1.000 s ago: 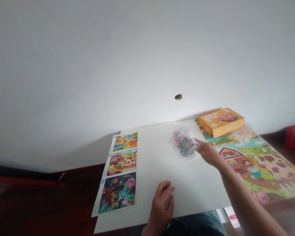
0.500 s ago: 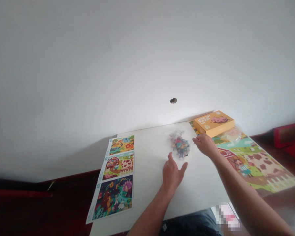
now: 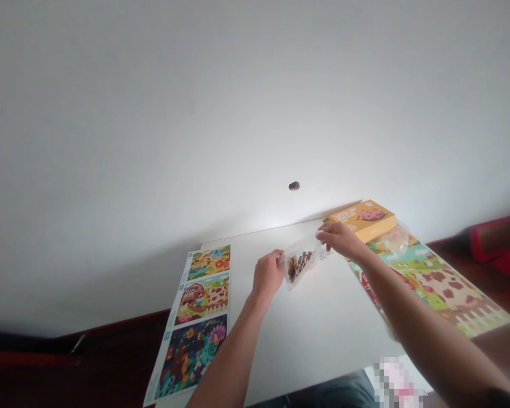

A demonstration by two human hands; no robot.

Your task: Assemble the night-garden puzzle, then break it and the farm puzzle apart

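Observation:
Between my hands hangs a clear plastic bag of puzzle pieces [image 3: 301,264], tilted above the white table [image 3: 306,328]. My left hand [image 3: 268,273] pinches the bag's left edge. At the bag's upper right corner, my right hand [image 3: 338,238] grips the plastic with closed fingers. Brown, white and orange pieces show through the film, bunched toward the lower left. Just beyond my right hand stands a yellow puzzle box [image 3: 376,218] with a pink picture on its lid.
A sheet with three printed pictures [image 3: 202,300] lies along the table's left side. On the right, a large farm picture [image 3: 446,283] lies under the box and another crumpled clear bag [image 3: 393,239]. The white wall [image 3: 238,141] rises behind the table and has a small hole [image 3: 294,186].
The bag has been lifted off the table and turned. My left hand has gone from open to closed on its edge, and my right hand has shifted slightly left onto its corner.

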